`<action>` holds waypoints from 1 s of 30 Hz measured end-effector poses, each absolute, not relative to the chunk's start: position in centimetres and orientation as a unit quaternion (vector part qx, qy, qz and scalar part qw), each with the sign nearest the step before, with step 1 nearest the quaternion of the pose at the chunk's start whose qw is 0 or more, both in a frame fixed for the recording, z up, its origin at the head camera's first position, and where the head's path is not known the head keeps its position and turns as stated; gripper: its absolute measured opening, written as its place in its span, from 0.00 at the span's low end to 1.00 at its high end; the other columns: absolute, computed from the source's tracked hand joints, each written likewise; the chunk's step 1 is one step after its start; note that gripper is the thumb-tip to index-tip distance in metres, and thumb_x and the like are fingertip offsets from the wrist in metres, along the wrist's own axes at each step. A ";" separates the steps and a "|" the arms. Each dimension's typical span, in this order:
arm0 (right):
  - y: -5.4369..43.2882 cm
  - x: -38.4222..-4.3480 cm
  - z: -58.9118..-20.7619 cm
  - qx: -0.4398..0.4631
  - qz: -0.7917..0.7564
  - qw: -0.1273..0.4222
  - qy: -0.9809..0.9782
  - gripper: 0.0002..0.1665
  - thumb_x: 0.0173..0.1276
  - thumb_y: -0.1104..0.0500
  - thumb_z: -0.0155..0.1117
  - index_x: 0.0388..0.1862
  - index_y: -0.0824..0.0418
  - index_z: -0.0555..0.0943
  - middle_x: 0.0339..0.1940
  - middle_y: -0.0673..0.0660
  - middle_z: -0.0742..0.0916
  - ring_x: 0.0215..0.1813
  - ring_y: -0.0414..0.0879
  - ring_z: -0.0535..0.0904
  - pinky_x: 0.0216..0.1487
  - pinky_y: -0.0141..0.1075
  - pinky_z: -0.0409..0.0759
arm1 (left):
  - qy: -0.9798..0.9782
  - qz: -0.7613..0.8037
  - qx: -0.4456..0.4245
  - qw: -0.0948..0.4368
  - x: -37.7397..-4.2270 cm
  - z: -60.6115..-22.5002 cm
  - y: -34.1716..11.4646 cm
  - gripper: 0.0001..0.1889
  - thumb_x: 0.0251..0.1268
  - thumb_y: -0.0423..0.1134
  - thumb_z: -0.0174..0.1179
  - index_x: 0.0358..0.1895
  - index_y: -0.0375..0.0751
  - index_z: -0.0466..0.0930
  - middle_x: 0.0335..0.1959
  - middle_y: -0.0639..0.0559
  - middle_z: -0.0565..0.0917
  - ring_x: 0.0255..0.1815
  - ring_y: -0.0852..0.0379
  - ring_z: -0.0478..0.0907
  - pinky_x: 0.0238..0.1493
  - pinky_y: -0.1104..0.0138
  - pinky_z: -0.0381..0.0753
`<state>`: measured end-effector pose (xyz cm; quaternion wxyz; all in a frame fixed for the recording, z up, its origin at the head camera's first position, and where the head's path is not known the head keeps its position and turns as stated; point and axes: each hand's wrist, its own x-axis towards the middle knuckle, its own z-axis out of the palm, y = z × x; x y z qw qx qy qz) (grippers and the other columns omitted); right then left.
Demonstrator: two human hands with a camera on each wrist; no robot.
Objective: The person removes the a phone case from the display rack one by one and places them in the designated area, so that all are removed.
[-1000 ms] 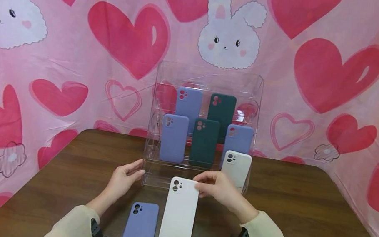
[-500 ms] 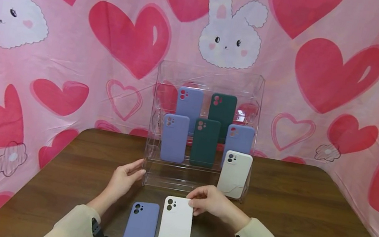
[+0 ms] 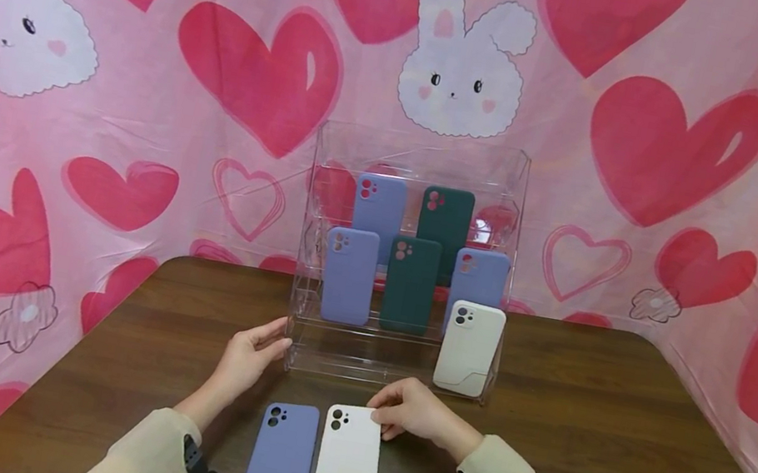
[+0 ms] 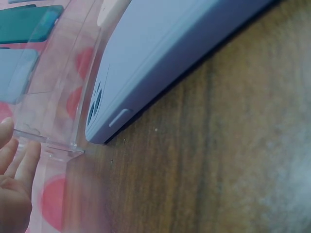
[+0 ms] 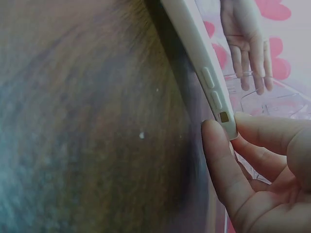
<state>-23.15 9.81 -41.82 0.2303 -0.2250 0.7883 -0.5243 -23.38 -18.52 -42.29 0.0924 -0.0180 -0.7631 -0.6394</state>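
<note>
My right hand (image 3: 422,413) pinches the top right corner of a white phone case (image 3: 347,472) between thumb and fingers. The case's side buttons face the right wrist camera, and its lower end runs out of the head view. Close to its left lies a lavender phone case (image 3: 279,460) on the table. My left hand (image 3: 247,357) rests its fairly straight fingers against the lower left side of a clear tiered display stand (image 3: 327,360). An off-white phone case (image 3: 468,354) leans in the stand's bottom tier at the right.
Higher tiers hold lavender cases (image 3: 349,278) and dark green cases (image 3: 410,286), standing upright. The stand is on a dark wooden table (image 3: 589,426). A pink curtain (image 3: 368,82) with hearts and rabbits hangs behind and at both sides.
My right hand has drawn the white case toward me, away from the stand's front, until it lies level beside the lavender one. My left hand stays at the stand.
</note>
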 end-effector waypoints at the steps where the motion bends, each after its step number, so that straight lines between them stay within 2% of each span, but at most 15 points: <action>1: 9.8 -23.2 -41.9 -0.225 -0.522 0.229 0.791 0.08 0.60 0.68 0.63 0.38 0.70 0.82 0.23 0.55 0.81 0.22 0.43 0.75 0.26 0.39 0.83 | -0.762 -0.640 -0.018 0.093 -23.4 -42.3 -18.5 0.23 0.60 0.28 0.59 0.60 0.30 0.71 0.57 0.38 0.73 0.54 0.45 0.74 0.44 0.66 0.79; 16: 9.3 -23.3 -42.0 -0.213 -0.496 0.226 0.811 0.06 0.59 0.69 0.63 0.36 0.69 0.82 0.19 0.55 0.79 0.20 0.42 0.74 0.23 0.36 0.82 | -0.761 -0.640 -0.030 0.104 -23.5 -42.2 -18.4 0.22 0.60 0.26 0.58 0.59 0.28 0.70 0.56 0.35 0.73 0.54 0.42 0.73 0.44 0.65 0.79; 30: 9.7 -23.2 -41.6 -0.204 -0.509 0.225 0.806 0.08 0.59 0.69 0.63 0.39 0.70 0.81 0.23 0.56 0.81 0.22 0.43 0.75 0.25 0.38 0.83 | -0.763 -0.637 -0.032 0.107 -23.3 -42.2 -18.4 0.22 0.60 0.27 0.58 0.59 0.27 0.69 0.57 0.35 0.72 0.55 0.42 0.73 0.45 0.66 0.79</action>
